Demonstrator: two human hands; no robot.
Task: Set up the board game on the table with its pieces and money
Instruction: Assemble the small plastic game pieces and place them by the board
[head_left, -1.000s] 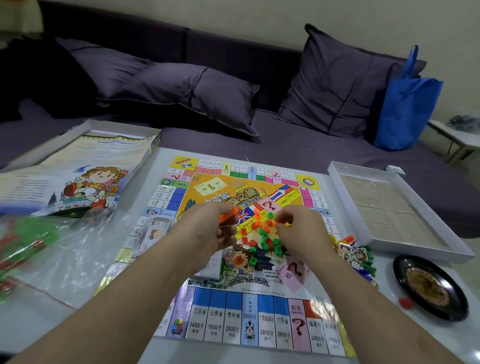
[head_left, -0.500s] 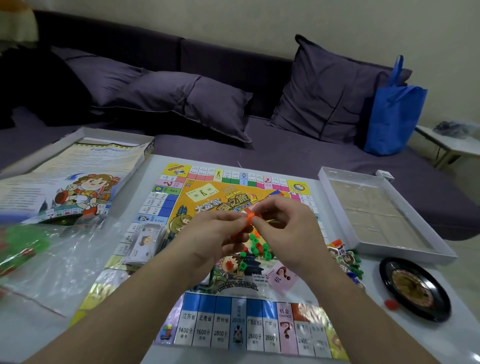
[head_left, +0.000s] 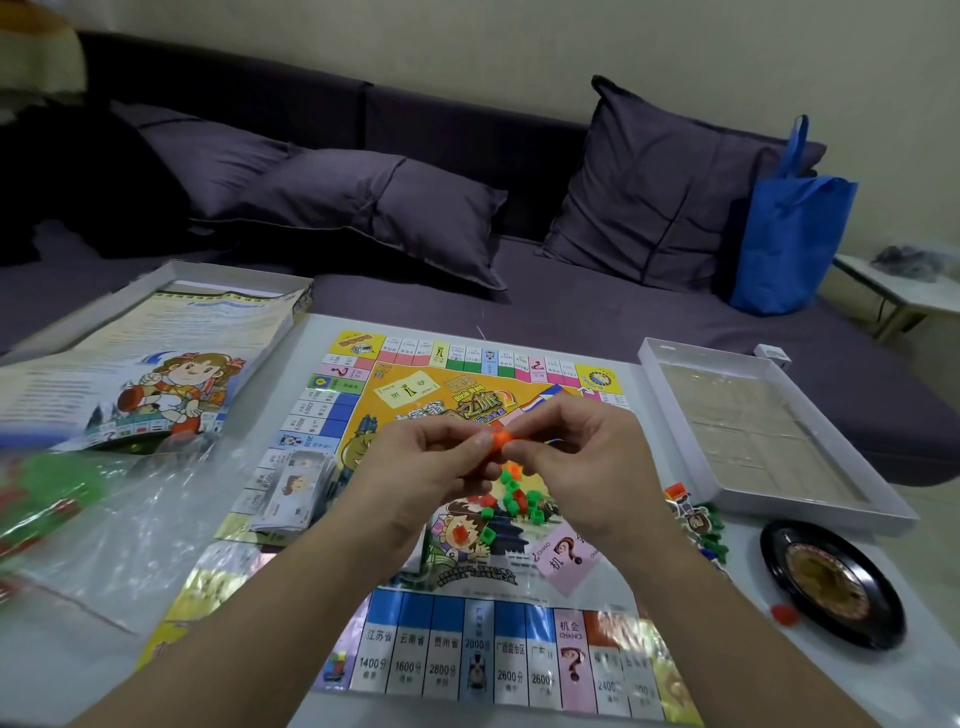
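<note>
The colourful game board (head_left: 452, 670) lies flat on the white table. Above its middle, my left hand (head_left: 426, 473) and my right hand (head_left: 587, 467) meet and both pinch a small orange plastic piece (head_left: 500, 441) between thumbs and fingertips. Below them a heap of green and orange plastic pieces (head_left: 511, 501) rests on the board. A stack of paper money (head_left: 293, 488) lies on the board's left side. Character tokens (head_left: 693, 517) sit by the board's right edge.
The open box lid with an instruction sheet (head_left: 145, 364) lies at the left, clear plastic bags (head_left: 104, 535) in front of it. A white box tray (head_left: 753, 431) stands at the right, a black roulette wheel (head_left: 831, 582) and red die (head_left: 783, 614) nearer. A sofa and blue bag (head_left: 789, 234) are behind.
My hands came together from apart and rose off the heap of pieces; both now pinch one orange piece. The camera tilted up slightly.
</note>
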